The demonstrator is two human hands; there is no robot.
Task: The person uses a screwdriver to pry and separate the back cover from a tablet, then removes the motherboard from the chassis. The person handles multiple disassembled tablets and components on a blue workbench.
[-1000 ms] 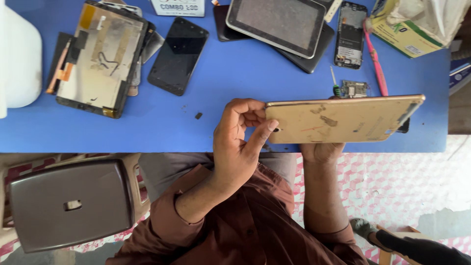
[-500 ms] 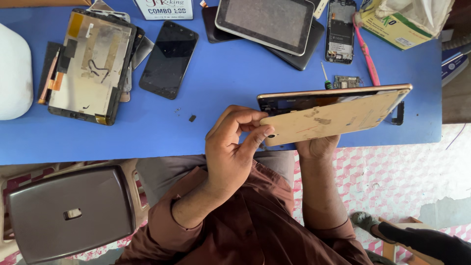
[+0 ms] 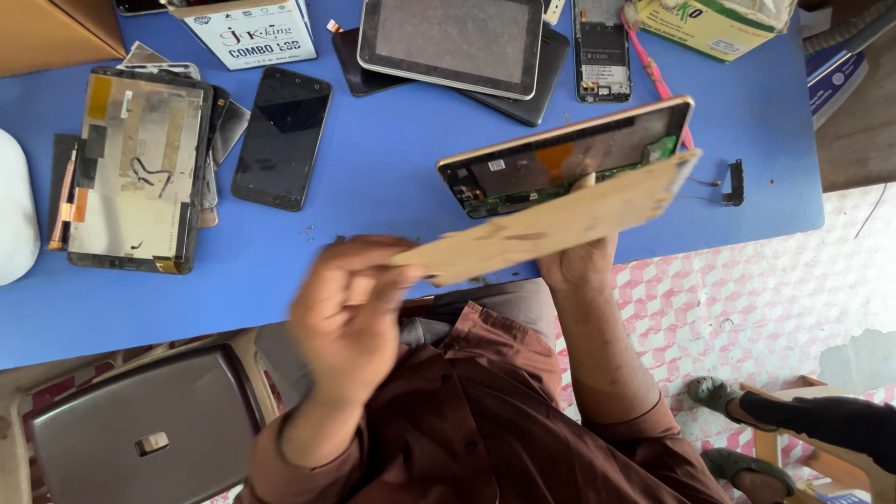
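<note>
the left hand (image 3: 350, 303) pinches one end of a thin gold back cover (image 3: 560, 219) and lifts it away from an open tablet (image 3: 569, 154). the hand looks blurry, but its fingers are closed on the cover's edge. the right hand (image 3: 579, 261) holds the tablet from below, mostly hidden behind the cover, with a thumb up against it. the tablet is tilted in the air above the blue table (image 3: 392, 187), and a green board and an orange patch show inside it. the cover is open like a book page, touching the tablet only along the right end.

to do this well, i think the cover should come off slowly and evenly, so no thin wire inside gets pulled. the tablet needs a firm grip underneath.

on the table nearby lie a black phone (image 3: 280, 135), a taken-apart screen panel (image 3: 135, 173), and a grey tablet (image 3: 453, 42).
</note>
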